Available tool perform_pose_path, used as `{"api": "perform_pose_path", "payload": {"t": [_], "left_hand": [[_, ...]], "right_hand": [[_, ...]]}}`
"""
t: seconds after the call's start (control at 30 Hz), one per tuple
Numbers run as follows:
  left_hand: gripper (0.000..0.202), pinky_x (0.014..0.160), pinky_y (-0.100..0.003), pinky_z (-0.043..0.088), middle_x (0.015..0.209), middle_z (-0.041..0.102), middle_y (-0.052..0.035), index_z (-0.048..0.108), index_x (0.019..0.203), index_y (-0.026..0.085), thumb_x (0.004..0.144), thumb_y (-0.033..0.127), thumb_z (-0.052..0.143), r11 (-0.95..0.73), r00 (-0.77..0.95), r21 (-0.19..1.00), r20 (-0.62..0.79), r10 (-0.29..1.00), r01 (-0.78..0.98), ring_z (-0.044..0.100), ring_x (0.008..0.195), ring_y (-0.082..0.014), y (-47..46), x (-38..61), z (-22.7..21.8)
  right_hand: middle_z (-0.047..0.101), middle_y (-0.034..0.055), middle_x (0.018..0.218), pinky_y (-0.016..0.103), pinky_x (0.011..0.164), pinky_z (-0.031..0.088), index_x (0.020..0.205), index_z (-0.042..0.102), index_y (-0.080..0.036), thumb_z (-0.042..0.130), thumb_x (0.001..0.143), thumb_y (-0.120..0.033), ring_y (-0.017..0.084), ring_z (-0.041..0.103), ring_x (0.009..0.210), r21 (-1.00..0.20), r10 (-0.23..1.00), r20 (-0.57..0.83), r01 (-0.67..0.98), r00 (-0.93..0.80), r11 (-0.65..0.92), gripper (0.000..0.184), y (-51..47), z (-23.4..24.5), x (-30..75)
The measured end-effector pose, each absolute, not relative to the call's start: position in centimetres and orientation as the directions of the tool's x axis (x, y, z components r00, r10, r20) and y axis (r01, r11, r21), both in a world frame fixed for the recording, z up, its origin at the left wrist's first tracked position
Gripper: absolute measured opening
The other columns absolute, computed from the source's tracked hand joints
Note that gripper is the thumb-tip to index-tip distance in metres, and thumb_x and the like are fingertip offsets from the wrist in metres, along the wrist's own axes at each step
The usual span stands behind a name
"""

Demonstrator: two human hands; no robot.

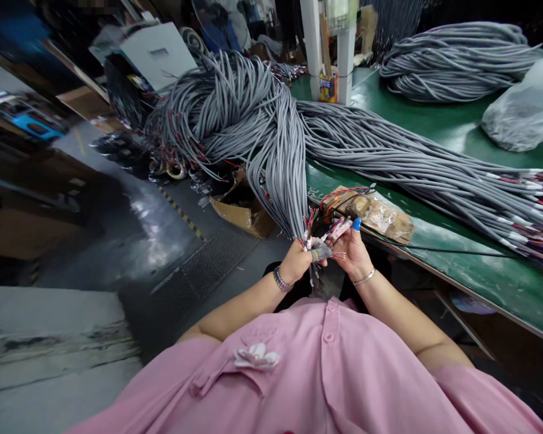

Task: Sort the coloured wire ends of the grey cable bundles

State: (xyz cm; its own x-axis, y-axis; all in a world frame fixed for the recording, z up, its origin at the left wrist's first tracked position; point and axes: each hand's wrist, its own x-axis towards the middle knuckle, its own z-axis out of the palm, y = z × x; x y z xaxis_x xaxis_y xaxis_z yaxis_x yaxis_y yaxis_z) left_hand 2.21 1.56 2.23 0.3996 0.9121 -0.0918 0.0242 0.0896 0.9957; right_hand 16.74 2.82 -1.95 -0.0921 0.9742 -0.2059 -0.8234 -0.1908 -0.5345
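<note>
The left hand [297, 263] is closed around the lower ends of a bundle of grey cables [278, 157], with coloured wires [311, 220] fanning out just above its grip. The right hand [353, 256] is close beside it, palm turned up and fingers curled by the wire ends; a blue cap [356, 224] covers a fingertip. A pale pink piece [339, 229] lies at these fingers, but whether the hand grips it cannot be told.

The bundle hangs over the near edge of the green bench [461, 129], down from a looped heap at its left end. A long run [402, 154] of similar cables stretches across the bench to the right, its ends wrapped in white. Near the right hand, a wooden block [382, 217] rests at the bench edge. A coil [457, 60] and a plastic bag [525, 108] sit farther back; a torn carton [242, 211] stands below, left of the bundle.
</note>
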Motion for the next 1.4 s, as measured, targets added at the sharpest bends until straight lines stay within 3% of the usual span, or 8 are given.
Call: {"api": "perform_pose_path", "payload": {"t": [0.17,0.3,0.47,0.8,1.03,1.23,1.4], "left_hand": [[0.028,0.057,-0.025,0.044,0.054,0.065,-0.0034,0.068,0.061,0.013,0.072,0.039,0.073,0.088,0.415,0.996,-0.092,0.905,0.028,0.057,0.052,-0.0121,1.3,1.6,2.4],[0.030,0.057,-0.025,0.045,0.055,0.064,-0.0039,0.071,0.066,0.013,0.073,0.042,0.073,0.067,0.408,0.997,-0.052,0.912,-0.024,0.058,0.053,-0.0136,0.9,1.0,2.2],[0.031,0.056,-0.026,0.044,0.057,0.065,-0.0047,0.070,0.065,0.013,0.074,0.043,0.072,0.045,0.360,0.998,-0.031,0.933,-0.032,0.058,0.054,-0.0134,0.8,1.6,2.0],[0.029,0.060,-0.026,0.046,0.057,0.066,-0.0034,0.071,0.072,0.014,0.076,0.042,0.071,0.039,0.301,0.999,-0.026,0.953,-0.038,0.059,0.056,-0.0141,0.8,2.2,1.3],[0.028,0.063,-0.027,0.047,0.058,0.066,-0.0039,0.070,0.065,0.014,0.077,0.039,0.070,-0.005,0.301,0.999,0.015,0.953,-0.033,0.061,0.058,-0.0142,0.9,2.1,1.4],[0.024,0.057,-0.025,0.045,0.056,0.065,-0.0024,0.071,0.071,0.014,0.076,0.037,0.071,0.043,0.282,0.998,-0.029,0.959,-0.044,0.059,0.054,-0.0131,0.9,2.3,1.4],[0.024,0.057,-0.024,0.045,0.056,0.065,-0.0020,0.070,0.066,0.014,0.075,0.037,0.073,0.026,0.276,1.000,-0.026,0.961,0.003,0.056,0.053,-0.0114,1.0,2.3,1.2]], "right_hand": [[0.065,0.0021,0.083,0.028,0.060,0.053,0.092,0.063,-0.023,0.043,0.081,-0.077,0.014,0.056,0.063,-0.501,0.963,-0.169,-0.824,-0.208,-0.265,0.059,2.0,-1.8,17.2],[0.068,0.0020,0.088,0.026,0.062,0.053,0.094,0.064,-0.023,0.052,0.085,-0.066,0.013,0.059,0.068,-0.461,0.955,-0.151,-0.836,-0.255,-0.296,0.046,1.7,-1.3,17.6],[0.070,0.0010,0.089,0.022,0.060,0.053,0.094,0.066,-0.022,0.065,0.083,-0.049,0.011,0.059,0.066,-0.512,0.971,-0.182,-0.828,-0.152,-0.226,0.030,1.8,-1.4,17.7],[0.072,0.0021,0.084,0.024,0.057,0.052,0.085,0.067,-0.020,0.072,0.079,-0.048,0.012,0.061,0.064,-0.536,0.977,-0.188,-0.824,-0.096,-0.184,0.030,1.7,-1.1,17.6],[0.073,0.0012,0.085,0.023,0.056,0.054,0.083,0.067,-0.021,0.072,0.079,-0.046,0.011,0.062,0.062,-0.491,0.970,-0.213,-0.846,-0.114,-0.207,0.027,2.2,-1.4,17.8],[0.072,-0.0023,0.077,0.023,0.057,0.054,0.083,0.066,-0.022,0.073,0.080,-0.041,0.011,0.061,0.061,-0.396,0.958,-0.258,-0.891,-0.122,-0.221,0.021,2.9,-1.6,17.2],[0.071,-0.0030,0.079,0.022,0.059,0.053,0.084,0.066,-0.022,0.074,0.079,-0.043,0.010,0.061,0.063,-0.393,0.964,-0.243,-0.898,-0.104,-0.196,0.023,3.0,-1.5,16.9]]}}
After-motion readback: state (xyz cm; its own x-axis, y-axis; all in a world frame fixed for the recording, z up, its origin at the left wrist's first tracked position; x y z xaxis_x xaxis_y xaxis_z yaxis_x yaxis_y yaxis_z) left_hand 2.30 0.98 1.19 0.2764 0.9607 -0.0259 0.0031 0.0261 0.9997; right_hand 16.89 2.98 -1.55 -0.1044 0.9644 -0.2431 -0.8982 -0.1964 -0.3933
